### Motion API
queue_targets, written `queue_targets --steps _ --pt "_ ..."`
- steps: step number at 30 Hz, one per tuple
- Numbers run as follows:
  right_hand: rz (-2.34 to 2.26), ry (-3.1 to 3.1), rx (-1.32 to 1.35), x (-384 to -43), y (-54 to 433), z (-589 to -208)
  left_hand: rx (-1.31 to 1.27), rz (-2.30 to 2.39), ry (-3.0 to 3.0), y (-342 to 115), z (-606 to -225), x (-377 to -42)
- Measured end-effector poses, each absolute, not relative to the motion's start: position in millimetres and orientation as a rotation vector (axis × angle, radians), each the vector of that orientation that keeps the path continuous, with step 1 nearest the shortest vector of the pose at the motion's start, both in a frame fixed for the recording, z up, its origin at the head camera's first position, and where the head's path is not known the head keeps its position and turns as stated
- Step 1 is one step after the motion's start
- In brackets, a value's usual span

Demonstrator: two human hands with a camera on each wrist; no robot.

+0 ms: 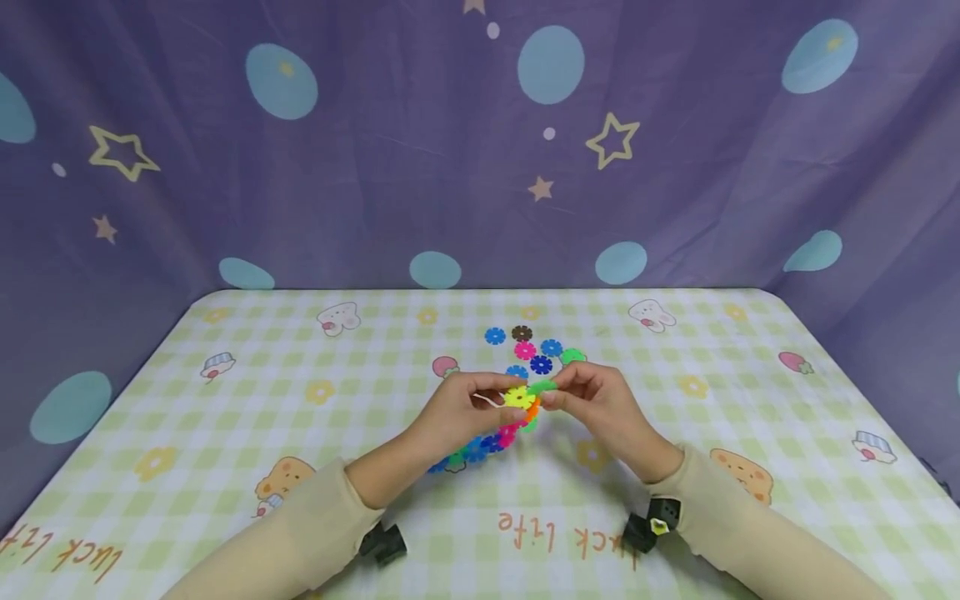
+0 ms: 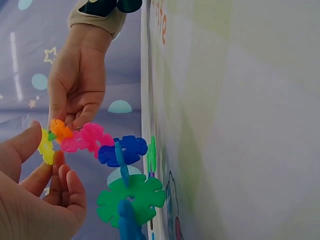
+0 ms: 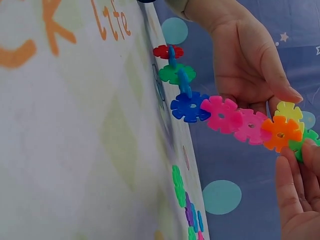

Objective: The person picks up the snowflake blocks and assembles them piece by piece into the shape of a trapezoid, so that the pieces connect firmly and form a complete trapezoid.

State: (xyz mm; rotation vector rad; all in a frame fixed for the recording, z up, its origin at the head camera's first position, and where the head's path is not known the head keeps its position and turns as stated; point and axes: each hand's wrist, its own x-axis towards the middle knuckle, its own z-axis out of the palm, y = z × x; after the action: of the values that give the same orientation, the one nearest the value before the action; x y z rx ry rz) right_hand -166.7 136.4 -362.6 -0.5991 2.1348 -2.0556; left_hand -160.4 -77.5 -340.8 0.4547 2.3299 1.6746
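The right wrist view shows a chain [image 3: 222, 109] of eight notched, flower-shaped plastic discs: one red disc [image 3: 164, 52], two light-blue discs [image 3: 185, 85], one green disc [image 3: 172, 75], one dark-blue disc [image 3: 185, 107], two pink discs [image 3: 254, 132] and one orange disc [image 3: 278, 129]. By its orange end are a yellow disc [image 1: 513, 402] and a bright-green disc [image 1: 542, 387]; how firmly these two are joined cannot be told. Seven loose discs [image 1: 525, 351] show on the cloth-covered desk [image 1: 375, 350]: three light blue, one each brown, pink, dark blue and green.

The left hand [image 1: 454, 414] pinches the yellow disc between thumb and fingers; the right hand [image 1: 603, 404] pinches the bright-green disc, fingertips close to the left's. Both beige sleeves [image 1: 288, 529] angle inward from the desk's near side. The chain slants from the fingers toward the near left.

The hands work well apart from the desk's left and right edges, with printed cloth stretching out on both sides; the loose discs lie between them and the far edge.
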Motion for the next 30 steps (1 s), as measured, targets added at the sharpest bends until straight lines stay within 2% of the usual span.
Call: queue_targets --steps 22,30 --pt "-2.032 2.093 -0.645 -167 140 -362 0.532 1.601 2.353 -83 -339 -165" --pt "-2.028 2.054 -0.576 -166 153 -367 0.631 1.465 2.337 -104 -335 -191"
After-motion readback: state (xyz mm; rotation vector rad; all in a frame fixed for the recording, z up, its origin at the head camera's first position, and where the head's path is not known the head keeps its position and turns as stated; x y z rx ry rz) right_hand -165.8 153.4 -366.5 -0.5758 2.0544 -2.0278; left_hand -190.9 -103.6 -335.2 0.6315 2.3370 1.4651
